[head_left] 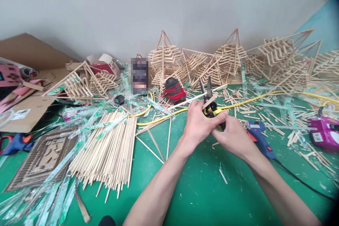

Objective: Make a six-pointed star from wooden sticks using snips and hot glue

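Observation:
My right hand (234, 136) is closed around the yellow-and-black handles of pruning shears (209, 90), whose dark blades point away from me and stand apart. Close beside it, my left hand (197, 120) is closed with a short wooden stick (209, 101) at its fingertips, next to the blades. A longer pale stick (185, 101) slants past the fingers and behind the shears; whether the hand touches it is unclear. On the green table left of my forearm, a triangular stick frame (155, 143) lies flat. A bundle of long wooden sticks (106, 152) lies farther left.
Stick pyramids (164, 54) line the wall. A spool of red thread (174, 91) stands before them. A yellow cable (243, 102) crosses the table. To the right lie a blue glue gun (261, 141), a purple device (324, 132) and cut stick pieces. Plastic wrappers and cardboard (29, 109) cover the left.

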Available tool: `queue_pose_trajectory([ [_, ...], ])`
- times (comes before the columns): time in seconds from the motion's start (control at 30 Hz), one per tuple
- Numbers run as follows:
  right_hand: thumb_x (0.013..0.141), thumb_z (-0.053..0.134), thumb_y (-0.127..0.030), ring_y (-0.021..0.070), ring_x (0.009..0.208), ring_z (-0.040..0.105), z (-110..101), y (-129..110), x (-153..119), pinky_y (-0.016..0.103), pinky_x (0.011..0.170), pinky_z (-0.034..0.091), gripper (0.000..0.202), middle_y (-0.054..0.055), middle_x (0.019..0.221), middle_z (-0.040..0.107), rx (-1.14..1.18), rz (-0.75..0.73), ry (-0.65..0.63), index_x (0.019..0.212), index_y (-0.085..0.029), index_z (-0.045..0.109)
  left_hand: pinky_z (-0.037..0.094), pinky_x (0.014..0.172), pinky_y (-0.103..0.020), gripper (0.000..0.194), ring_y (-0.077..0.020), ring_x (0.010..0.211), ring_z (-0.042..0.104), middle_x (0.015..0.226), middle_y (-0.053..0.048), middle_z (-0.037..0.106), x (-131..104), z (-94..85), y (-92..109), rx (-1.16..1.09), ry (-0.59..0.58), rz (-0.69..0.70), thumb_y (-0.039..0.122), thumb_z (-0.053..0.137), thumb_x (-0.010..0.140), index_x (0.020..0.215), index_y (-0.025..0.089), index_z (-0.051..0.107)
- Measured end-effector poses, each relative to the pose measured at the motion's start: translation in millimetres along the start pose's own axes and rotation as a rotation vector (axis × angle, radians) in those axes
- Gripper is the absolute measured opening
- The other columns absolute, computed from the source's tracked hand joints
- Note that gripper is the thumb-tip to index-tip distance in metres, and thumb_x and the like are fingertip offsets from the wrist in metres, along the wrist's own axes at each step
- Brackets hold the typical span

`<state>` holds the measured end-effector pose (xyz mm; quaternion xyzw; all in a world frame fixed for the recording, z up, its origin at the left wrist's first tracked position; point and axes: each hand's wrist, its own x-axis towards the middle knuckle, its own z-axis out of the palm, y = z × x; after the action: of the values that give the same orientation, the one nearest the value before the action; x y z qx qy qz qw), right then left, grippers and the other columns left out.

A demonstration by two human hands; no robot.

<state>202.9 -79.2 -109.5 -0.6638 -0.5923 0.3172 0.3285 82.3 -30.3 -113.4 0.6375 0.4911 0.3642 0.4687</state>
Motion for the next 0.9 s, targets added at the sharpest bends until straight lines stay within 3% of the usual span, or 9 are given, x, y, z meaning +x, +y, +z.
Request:
queue_pose_trajectory([
  [0.3,0.071,0.055,-0.036,0.0233,0.076,0.067,3,4,11,0.031,0.068,0.052,0.025,0.005,0.078,0.073,0.066,-0.023,-0.104,0.085,-0.019,0.067,0.046,0.089,-0.035,0.039,-0.0239,0.097,0.055,0.092,-0.004,0.053,9,-4.2,1,0.04,-0.064,-0.008,0.051,0.081,0.079,0.091,0.017,0.064],
  [0.43,0.072,0.055,-0.038,0.0245,0.075,0.065,5,6,14,0.034,0.069,0.051,0.024,0.006,0.076,0.072,0.072,0.002,-0.113,0.082,-0.019,0.067,0.046,0.103,-0.04,0.038,-0.0269,0.113,0.055,0.106,-0.008,0.054,2,-3.6,6,0.126,-0.063,-0.013,0.048,0.072,0.089,0.111,0.018,0.064],
  [0.53,0.073,0.058,-0.041,0.0256,0.082,0.066,4,7,14,0.035,0.074,0.052,0.03,0.007,0.087,0.075,0.096,0.008,-0.126,0.09,-0.019,0.07,0.046,0.109,-0.04,0.039,-0.0256,0.12,0.056,0.125,-0.014,0.048,-19,-8.7,12,0.188,0.019,-0.008,0.041,0.051,0.103,0.132,0.016,0.056],
  [0.6,0.074,0.06,-0.042,0.0257,0.083,0.067,4,10,13,0.037,0.076,0.053,0.034,0.007,0.093,0.076,0.116,0.018,-0.129,0.097,-0.02,0.07,0.049,0.105,-0.039,0.036,-0.0231,0.114,0.06,0.124,-0.015,0.051,-37,-19.5,21,0.263,0.013,0.045,0.024,0.038,0.105,0.135,0.015,0.054],
  [0.7,0.073,0.065,-0.043,0.0253,0.083,0.068,6,19,8,0.039,0.08,0.055,0.032,0.007,0.092,0.076,0.149,0.041,-0.121,0.095,-0.021,0.069,0.052,0.099,-0.035,0.037,-0.0208,0.106,0.063,0.112,-0.01,0.063,-50,-46.3,44,0.43,-0.125,0.338,0.008,0.036,0.099,0.127,0.015,0.059],
  [0.77,0.074,0.065,-0.044,0.0249,0.083,0.069,7,25,6,0.04,0.083,0.056,0.029,0.007,0.091,0.076,0.177,0.055,-0.111,0.093,-0.021,0.068,0.051,0.101,-0.04,0.04,-0.0249,0.111,0.061,0.114,-0.014,0.064,-45,-65.4,61,0.66,-0.037,0.451,0.002,0.034,0.096,0.124,0.01,0.06],
  [0.83,0.074,0.064,-0.044,0.0248,0.084,0.07,9,28,3,0.041,0.082,0.057,0.029,0.008,0.091,0.076,0.2,0.069,-0.101,0.092,-0.021,0.068,0.049,0.103,-0.046,0.04,-0.0309,0.119,0.058,0.118,-0.018,0.065,-31,-80.1,73,0.929,-0.021,0.425,-0.002,0.036,0.092,0.121,0.007,0.062],
  [0.9,0.073,0.064,-0.044,0.0252,0.083,0.071,9,29,3,0.042,0.082,0.057,0.03,0.008,0.089,0.076,0.213,0.084,-0.09,0.091,-0.02,0.068,0.051,0.095,-0.045,0.039,-0.0311,0.111,0.062,0.115,-0.018,0.067,-14,-88.0,76,1.089,-0.117,0.348,-0.003,0.04,0.09,0.121,0.007,0.062],
])
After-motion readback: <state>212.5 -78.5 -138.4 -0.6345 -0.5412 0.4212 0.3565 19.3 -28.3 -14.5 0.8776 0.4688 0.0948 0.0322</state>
